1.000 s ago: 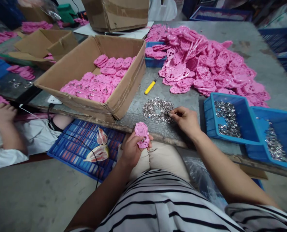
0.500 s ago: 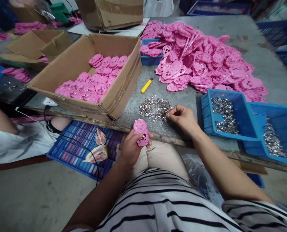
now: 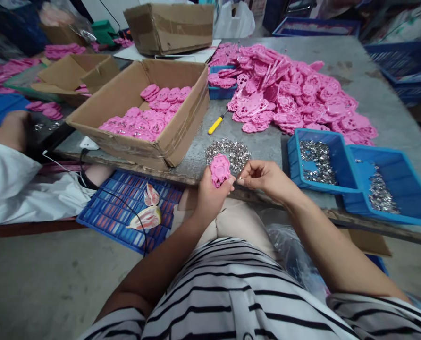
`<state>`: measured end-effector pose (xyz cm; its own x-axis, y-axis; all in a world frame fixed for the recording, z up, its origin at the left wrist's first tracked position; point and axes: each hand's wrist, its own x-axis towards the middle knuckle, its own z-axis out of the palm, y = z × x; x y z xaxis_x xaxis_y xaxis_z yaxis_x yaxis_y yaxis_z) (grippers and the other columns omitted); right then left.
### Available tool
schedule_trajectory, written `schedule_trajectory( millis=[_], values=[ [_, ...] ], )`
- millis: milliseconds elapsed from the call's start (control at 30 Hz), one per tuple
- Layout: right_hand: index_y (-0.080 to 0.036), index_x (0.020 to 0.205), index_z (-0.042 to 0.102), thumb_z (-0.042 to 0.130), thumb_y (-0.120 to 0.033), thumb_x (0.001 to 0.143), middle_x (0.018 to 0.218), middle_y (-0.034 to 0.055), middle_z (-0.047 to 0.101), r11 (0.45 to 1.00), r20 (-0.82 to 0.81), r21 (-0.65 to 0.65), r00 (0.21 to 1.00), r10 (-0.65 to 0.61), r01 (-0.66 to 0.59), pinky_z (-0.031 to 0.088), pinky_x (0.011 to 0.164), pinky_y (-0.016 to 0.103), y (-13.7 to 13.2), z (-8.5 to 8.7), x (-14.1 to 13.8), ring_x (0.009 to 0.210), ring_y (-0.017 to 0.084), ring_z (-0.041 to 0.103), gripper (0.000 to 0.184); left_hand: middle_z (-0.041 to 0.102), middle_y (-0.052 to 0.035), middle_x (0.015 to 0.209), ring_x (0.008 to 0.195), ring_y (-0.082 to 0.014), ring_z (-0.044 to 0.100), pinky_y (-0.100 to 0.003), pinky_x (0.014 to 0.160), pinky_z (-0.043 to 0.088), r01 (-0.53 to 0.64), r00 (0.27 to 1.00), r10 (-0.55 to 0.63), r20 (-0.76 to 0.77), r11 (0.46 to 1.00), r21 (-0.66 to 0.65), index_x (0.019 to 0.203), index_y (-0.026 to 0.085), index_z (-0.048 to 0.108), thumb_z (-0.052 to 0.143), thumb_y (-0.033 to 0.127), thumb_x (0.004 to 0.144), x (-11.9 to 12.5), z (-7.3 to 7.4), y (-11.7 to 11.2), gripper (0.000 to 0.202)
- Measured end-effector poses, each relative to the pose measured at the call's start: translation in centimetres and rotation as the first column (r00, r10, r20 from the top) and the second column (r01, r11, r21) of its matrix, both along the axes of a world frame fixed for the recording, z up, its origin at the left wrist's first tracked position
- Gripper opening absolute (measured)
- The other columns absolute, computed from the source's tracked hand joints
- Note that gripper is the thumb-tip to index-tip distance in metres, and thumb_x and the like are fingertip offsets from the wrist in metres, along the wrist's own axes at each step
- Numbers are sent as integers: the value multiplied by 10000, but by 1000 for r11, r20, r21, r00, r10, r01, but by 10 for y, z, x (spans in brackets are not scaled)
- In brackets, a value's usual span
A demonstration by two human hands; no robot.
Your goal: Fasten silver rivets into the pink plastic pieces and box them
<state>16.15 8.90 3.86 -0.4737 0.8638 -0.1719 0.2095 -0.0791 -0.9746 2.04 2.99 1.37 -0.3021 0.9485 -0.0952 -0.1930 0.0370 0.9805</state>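
My left hand (image 3: 212, 196) is closed around a pink plastic piece (image 3: 220, 169), held up over the table's front edge. Just right of it, my right hand (image 3: 262, 178) pinches thumb and finger together on a tiny shiny metal part (image 3: 240, 180). The two hands almost meet. Behind them lies a ring-shaped heap of small silvery metal parts (image 3: 233, 150), partly covered by the pink piece. A yellow-handled screwdriver (image 3: 215, 125) rests on the table beyond the heap.
On the left stands a cardboard box (image 3: 187, 127) with rows of pink pieces. A big pile of pink pieces (image 3: 295, 94) fills the back right. Two blue bins (image 3: 352, 177) of metal parts sit at right. A co-worker's arm (image 3: 10, 137) shows at far left.
My left hand has raised the pink piece and turned it. My right hand has drawn back from the metal heap toward it, still pinching. The whole view has shifted slightly.
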Motion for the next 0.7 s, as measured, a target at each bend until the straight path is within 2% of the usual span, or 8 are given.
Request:
schedule_trajectory(
  millis=[67,167,267,367,433,500,567,700],
  values=[
    [-164,610,552,777,-439,573,525,-41,510,997,45,44,997,59,-61,322,484,222,-3,4,1,498,83,423,357,648,22,692,562,-107,595,-216,562,472,-10,999,11,-41,1000,30,836,182,549,702,127,661,2,0,0,238],
    [-174,621,543,706,-409,669,537,-35,526,972,159,182,980,118,-146,330,500,221,-6,10,3,507,88,434,290,629,33,652,527,-106,586,-214,526,468,7,1000,-6,-31,1000,18,825,180,551,719,105,635,3,4,-3,264],
    [-183,643,545,622,-272,744,532,-43,525,912,335,337,935,115,-233,318,524,215,-11,18,4,509,88,433,155,617,44,629,492,-96,574,-203,480,456,50,998,-49,37,999,-14,843,177,544,729,111,613,2,10,-5,302],
    [-184,665,553,580,-144,753,575,-36,553,840,489,437,869,79,-322,310,548,215,-18,28,3,533,93,459,100,618,43,630,486,-94,576,-200,459,453,116,983,-111,149,993,-31,867,169,535,747,145,592,1,14,-7,348],
    [-178,678,566,562,-101,756,634,-16,582,793,530,490,846,58,-362,321,573,219,-23,33,2,580,103,492,110,615,44,625,480,-93,574,-199,448,449,151,966,-138,220,987,-45,859,167,522,775,169,559,-1,16,-7,392],
    [-173,698,587,555,-98,767,685,4,604,767,511,528,857,58,-366,342,603,222,-26,34,2,636,116,523,107,609,47,619,465,-88,563,-194,429,433,167,952,-145,270,984,-61,841,168,507,806,195,517,-1,16,-8,442],
    [-172,731,614,558,-133,787,704,12,616,783,440,527,894,79,-329,359,608,225,-27,31,6,645,121,529,88,605,46,632,458,-81,554,-191,415,415,168,944,-140,299,983,-70,826,168,495,827,214,491,-2,17,-9,474],
    [-166,815,657,595,-269,807,630,-4,582,892,231,420,970,75,-169,356,542,234,-26,18,16,554,111,462,121,592,46,637,457,-74,540,-192,409,396,188,933,-151,328,979,-83,824,166,489,841,230,501,-1,20,-12,482]
  ],
)
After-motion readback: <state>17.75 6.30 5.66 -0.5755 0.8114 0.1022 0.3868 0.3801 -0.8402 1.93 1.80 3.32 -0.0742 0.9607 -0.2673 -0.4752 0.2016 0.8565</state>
